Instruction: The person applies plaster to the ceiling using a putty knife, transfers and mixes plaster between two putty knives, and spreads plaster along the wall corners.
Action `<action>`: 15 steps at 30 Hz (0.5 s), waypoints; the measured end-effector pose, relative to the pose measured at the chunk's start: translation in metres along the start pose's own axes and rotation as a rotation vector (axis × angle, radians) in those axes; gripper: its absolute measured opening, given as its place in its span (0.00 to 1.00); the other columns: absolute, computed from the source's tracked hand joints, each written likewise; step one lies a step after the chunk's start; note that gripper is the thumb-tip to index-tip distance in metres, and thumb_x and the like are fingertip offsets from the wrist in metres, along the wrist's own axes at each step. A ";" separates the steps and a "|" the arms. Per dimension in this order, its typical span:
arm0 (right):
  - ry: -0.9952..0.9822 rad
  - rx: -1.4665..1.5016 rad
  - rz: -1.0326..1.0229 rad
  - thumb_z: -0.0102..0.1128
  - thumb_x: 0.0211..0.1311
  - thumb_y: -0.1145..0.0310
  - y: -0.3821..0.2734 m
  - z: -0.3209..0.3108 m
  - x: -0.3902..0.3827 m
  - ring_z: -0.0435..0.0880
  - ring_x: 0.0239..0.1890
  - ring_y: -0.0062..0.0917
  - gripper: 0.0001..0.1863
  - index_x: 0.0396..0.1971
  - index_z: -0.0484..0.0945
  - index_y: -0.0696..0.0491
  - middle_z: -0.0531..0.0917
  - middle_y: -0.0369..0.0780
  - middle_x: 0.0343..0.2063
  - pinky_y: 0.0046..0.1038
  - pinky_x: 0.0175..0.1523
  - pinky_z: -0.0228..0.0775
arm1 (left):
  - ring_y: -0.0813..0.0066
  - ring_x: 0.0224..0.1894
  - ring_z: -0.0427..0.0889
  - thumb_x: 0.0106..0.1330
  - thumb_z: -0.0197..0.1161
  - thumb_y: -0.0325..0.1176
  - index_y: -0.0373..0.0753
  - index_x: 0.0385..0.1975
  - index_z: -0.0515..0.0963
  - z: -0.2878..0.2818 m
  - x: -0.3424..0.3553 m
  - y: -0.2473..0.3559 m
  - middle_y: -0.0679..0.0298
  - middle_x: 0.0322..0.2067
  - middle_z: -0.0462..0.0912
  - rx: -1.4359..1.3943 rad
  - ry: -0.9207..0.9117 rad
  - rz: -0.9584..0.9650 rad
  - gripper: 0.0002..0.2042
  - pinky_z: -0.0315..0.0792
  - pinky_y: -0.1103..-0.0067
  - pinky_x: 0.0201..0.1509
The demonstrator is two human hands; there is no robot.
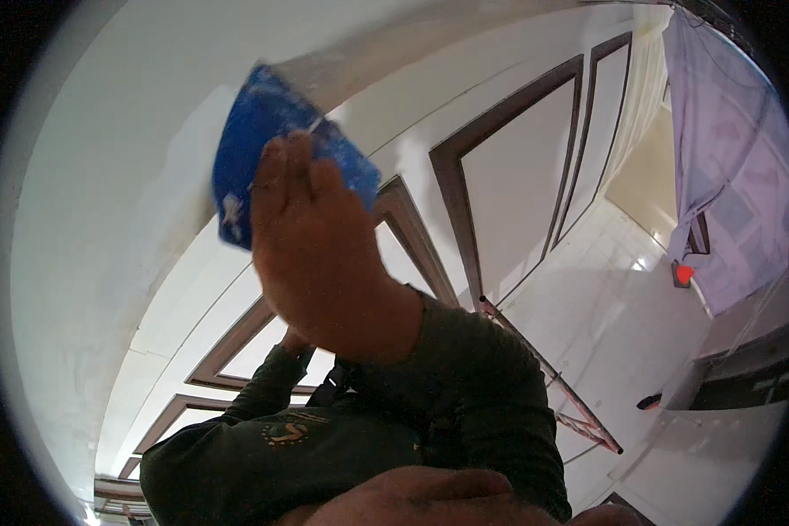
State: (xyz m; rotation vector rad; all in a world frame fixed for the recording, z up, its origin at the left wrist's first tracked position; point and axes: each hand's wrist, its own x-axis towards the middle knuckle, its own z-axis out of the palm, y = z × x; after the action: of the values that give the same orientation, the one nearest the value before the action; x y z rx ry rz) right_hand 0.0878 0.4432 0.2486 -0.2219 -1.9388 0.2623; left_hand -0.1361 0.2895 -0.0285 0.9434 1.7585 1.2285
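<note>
My right hand [324, 254] is raised high, its fingers laid over a blue putty spreader [237, 167] that it grips. White smears of filler mark the blade. The spreader is up against or very near the pale upper wall [88, 175], just beside a lighter smoothed patch [188, 140]; whether its edge touches cannot be made out. Lower down, my left hand [295, 341] shows only as a small bit of skin past the dark sleeve. My right hand and wrist cover the rest of it, so its fingers are hidden.
White wall panels [522, 167] with brown mouldings run below the upper wall. A pinkish metal frame [557, 377] stands at the lower right, over pale floor tiles [587, 298]. At the far right hangs a lilac curtain [732, 158], with a small orange-red object [684, 273] near its foot.
</note>
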 end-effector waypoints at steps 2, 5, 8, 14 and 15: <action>0.029 0.116 -0.119 0.54 0.47 0.77 0.005 -0.012 -0.006 0.76 0.35 0.49 0.30 0.48 0.57 0.80 0.67 0.71 0.43 0.39 0.32 0.75 | 0.72 0.18 0.77 0.57 0.54 0.43 0.35 0.23 0.75 -0.011 0.014 -0.033 0.58 0.20 0.77 -0.072 -0.001 -0.015 0.15 0.69 0.78 0.17; -0.093 0.362 -0.005 0.54 0.48 0.78 0.023 -0.048 -0.017 0.75 0.35 0.50 0.32 0.51 0.54 0.77 0.69 0.68 0.41 0.43 0.34 0.75 | 0.69 0.19 0.77 0.57 0.59 0.54 0.37 0.22 0.75 -0.008 0.019 -0.013 0.55 0.22 0.78 -0.121 -0.004 -0.029 0.22 0.70 0.76 0.18; -0.347 0.521 0.437 0.49 0.51 0.80 0.081 -0.102 -0.005 0.78 0.35 0.47 0.26 0.54 0.60 0.59 0.73 0.57 0.38 0.41 0.37 0.74 | 0.77 0.17 0.78 0.58 0.44 0.24 0.33 0.25 0.74 0.043 -0.011 0.059 0.62 0.21 0.77 0.382 0.133 -0.190 0.09 0.69 0.82 0.14; 0.477 0.440 0.540 0.52 0.49 0.66 0.191 -0.119 -0.002 0.72 0.19 0.22 0.11 0.21 0.73 0.61 0.74 0.41 0.14 0.31 0.30 0.67 | 0.74 0.17 0.78 0.57 0.44 0.23 0.34 0.25 0.74 0.015 -0.016 0.012 0.61 0.25 0.78 0.417 0.157 -0.341 0.09 0.69 0.80 0.12; 0.504 0.438 0.568 0.52 0.48 0.66 0.207 -0.122 0.004 0.73 0.19 0.22 0.12 0.21 0.73 0.61 0.74 0.41 0.15 0.30 0.30 0.67 | 0.74 0.17 0.78 0.57 0.44 0.23 0.34 0.25 0.74 0.013 -0.018 0.002 0.61 0.25 0.78 0.416 0.166 -0.341 0.09 0.69 0.80 0.12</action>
State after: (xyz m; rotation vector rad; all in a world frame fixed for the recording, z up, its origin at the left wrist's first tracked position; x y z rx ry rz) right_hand 0.2058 0.6517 0.2377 -0.4925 -1.2481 0.9024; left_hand -0.1170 0.2790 -0.0260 0.7360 2.2526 0.7538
